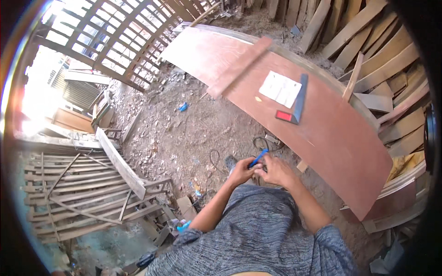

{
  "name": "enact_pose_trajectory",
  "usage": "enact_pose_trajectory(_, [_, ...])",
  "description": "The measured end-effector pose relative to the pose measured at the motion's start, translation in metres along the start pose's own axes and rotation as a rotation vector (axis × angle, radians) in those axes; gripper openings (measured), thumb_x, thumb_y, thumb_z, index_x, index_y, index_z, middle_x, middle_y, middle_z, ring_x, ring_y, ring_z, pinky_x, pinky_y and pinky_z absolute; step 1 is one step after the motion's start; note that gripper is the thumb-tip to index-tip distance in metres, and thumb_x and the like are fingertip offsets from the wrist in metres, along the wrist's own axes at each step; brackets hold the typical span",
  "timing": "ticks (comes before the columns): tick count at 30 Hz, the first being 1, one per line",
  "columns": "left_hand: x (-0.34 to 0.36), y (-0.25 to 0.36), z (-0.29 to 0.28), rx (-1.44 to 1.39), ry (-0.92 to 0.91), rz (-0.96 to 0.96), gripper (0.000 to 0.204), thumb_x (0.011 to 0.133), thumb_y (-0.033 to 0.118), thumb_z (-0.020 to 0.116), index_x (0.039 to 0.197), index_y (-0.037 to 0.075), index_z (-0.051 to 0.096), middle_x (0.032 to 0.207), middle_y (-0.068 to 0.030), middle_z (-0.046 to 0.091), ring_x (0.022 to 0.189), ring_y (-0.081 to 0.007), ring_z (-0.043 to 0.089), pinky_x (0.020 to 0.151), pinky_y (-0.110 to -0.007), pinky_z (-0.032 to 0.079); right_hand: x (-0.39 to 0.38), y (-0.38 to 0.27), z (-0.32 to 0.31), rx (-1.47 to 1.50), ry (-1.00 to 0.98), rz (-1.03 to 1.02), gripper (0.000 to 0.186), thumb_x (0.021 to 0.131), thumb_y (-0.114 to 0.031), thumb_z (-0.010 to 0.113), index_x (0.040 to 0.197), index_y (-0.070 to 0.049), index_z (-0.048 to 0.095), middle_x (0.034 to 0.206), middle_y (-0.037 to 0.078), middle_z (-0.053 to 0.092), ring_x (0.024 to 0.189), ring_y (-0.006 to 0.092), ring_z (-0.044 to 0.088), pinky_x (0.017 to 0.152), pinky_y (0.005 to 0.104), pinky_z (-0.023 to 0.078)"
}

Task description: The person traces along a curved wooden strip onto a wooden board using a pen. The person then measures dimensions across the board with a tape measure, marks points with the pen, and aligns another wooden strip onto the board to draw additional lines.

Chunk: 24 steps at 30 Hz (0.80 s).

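In front of my body, both hands meet around a slim blue pen (259, 157). My left hand (241, 172) is closed on its lower end. My right hand (277, 170) pinches it from the other side with bent fingers. Its tip points up and to the right; the part between my fingers is hidden. To the right of my hands lies a long reddish-brown plywood sheet (336, 152). On it rest a white sheet of paper (280, 88) with faint marks and a carpenter's square (299, 101) with a red-faced handle. A small yellowish scrap (258, 99) lies near the paper.
A reddish plank (241, 66) crosses the plywood. Many boards (359, 32) lean along the right and back. Wooden slats (78, 193) and a pale plank (119, 161) stand at the left. Dark cable (214, 158) and a blue scrap (183, 106) lie on the debris-strewn ground.
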State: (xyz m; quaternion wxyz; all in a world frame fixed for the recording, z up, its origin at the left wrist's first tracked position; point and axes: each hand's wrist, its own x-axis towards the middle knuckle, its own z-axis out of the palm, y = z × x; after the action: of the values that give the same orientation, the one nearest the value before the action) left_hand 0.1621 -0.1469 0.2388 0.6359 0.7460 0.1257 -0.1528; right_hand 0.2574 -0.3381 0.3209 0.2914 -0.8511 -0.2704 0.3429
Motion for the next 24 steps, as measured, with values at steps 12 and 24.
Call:
enact_pose_trajectory(12, [-0.095, -0.132, -0.408, -0.197, 0.848, -0.303, 0.038, 0.105, 0.038, 0.06, 0.123, 0.005, 0.07, 0.1, -0.0042, 0.076, 0.08, -0.0086, 0.062, 0.073, -0.026, 0.049, 0.354, -0.039, 0.02, 0.054, 0.492, 0.275, 0.058, 0.089, -0.044, 0.07, 0.127, -0.003, 0.057, 0.114, 0.026, 0.069, 0.111, 0.0413, 0.067, 0.096, 0.0482, 0.052])
enact_pose_trajectory(24, [0.077, -0.077, -0.587, -0.553, 0.567, -0.301, 0.036, 0.104, 0.021, 0.052, 0.133, 0.001, 0.062, 0.107, -0.006, 0.073, 0.067, -0.0027, 0.046, 0.058, -0.019, 0.037, 0.489, -0.052, -0.01, -0.382, 0.973, 0.435, 0.06, 0.086, -0.023, 0.08, 0.137, -0.008, 0.052, 0.127, 0.022, 0.056, 0.119, 0.0435, 0.055, 0.097, 0.052, 0.05])
